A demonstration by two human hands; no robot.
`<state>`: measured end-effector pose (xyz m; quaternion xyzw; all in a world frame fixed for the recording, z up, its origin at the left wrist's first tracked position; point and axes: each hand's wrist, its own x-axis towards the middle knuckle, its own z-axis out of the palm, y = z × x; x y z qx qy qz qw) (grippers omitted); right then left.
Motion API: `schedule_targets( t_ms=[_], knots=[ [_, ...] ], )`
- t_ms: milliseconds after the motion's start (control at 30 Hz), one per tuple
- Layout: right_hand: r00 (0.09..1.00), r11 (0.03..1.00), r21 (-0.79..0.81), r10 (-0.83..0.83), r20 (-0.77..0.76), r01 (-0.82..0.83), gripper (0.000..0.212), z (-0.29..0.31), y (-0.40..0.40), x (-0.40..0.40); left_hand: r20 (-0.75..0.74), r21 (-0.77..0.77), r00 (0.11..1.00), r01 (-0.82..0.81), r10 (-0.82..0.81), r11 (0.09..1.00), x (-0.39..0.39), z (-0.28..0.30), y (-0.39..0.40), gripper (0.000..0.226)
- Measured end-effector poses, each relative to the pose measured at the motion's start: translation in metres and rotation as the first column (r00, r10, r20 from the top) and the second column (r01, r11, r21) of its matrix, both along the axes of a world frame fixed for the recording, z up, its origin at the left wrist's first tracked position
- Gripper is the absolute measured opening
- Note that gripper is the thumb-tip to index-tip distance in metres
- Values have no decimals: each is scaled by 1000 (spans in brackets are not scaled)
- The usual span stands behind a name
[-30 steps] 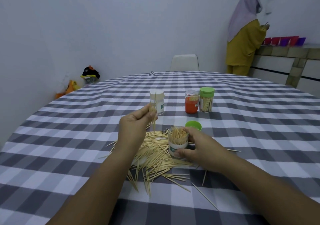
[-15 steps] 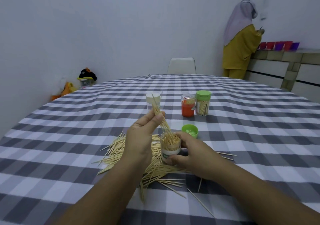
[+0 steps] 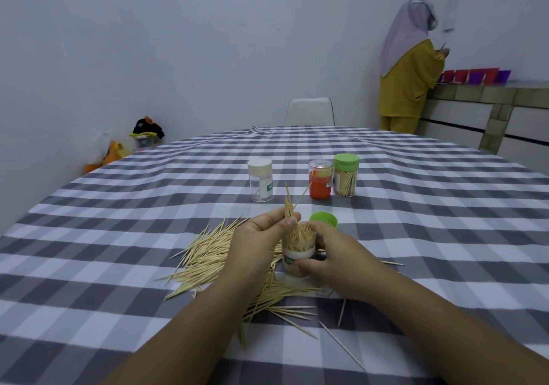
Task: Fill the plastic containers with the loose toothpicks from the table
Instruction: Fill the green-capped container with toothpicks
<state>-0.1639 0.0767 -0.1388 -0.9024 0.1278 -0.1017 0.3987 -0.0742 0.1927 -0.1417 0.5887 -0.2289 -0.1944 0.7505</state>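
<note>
The left hand (image 3: pixel 258 240) pinches a toothpick bundle (image 3: pixel 288 206) in a narrow grip above the open container (image 3: pixel 298 248), which the right hand (image 3: pixel 332 258) grips.

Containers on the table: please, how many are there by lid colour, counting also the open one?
White lid: 1
Clear lid over orange label: 1
Green lid: 1
No lid, held in the right hand: 1
Total: 4

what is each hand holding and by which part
Left hand pinches a toothpick bundle near its lower end; right hand grips the open container round its side.
</note>
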Motion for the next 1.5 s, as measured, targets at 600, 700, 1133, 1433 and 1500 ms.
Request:
schedule_targets(
  t_ms=[600,700,1133,1433,1500],
  knots=[
    [986,925,376,-16,168,-49,71,8,-5,-1,150,99,988,9,-24,995,4,4,7,18],
    [981,927,368,-1,195,-72,73,5,-5,0,147,135,989,2,-22,991,8,3,9,24],
    [958,898,433,-53,281,-78,78,1,-2,8,119,385,866,410,-485,827,28,1,20,47],
    [925,954,295,-70,374,-47,36,9,9,12,153,421,890,336,-431,843,22,2,15,38],
    [910,982,190,-94,404,18,30,7,10,12,135,392,890,355,-435,849,21,2,14,42]
  ],
)
